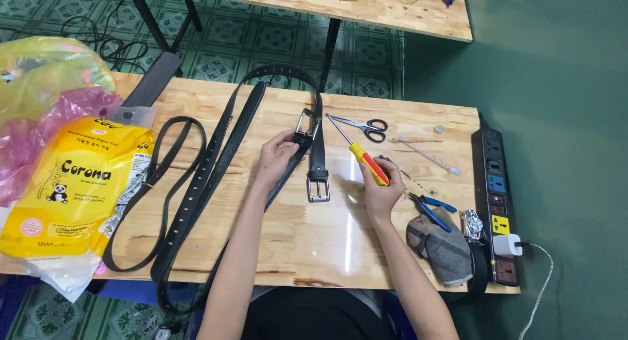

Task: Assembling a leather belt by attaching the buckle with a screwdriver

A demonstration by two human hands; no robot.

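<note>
My left hand [276, 158] pinches the end of a black belt [222, 143] just below its silver buckle [306, 125], near the middle of the wooden table [294, 242]. My right hand [381, 189] holds a screwdriver with a red and yellow handle [367, 163]; its metal shaft points up and left toward the buckle. A second black belt end with a square silver buckle [318, 188] lies between my hands. More black belts [171, 183] loop across the left half of the table.
Scissors [367, 126] lie beyond the screwdriver. Blue-handled pliers [430, 208], a grey cloth [439, 245] and a wristwatch [472, 226] sit at the right, beside a black power strip [495, 202] with a white charger. A yellow paper-towel pack [75, 189] and plastic bags [46, 91] fill the left edge.
</note>
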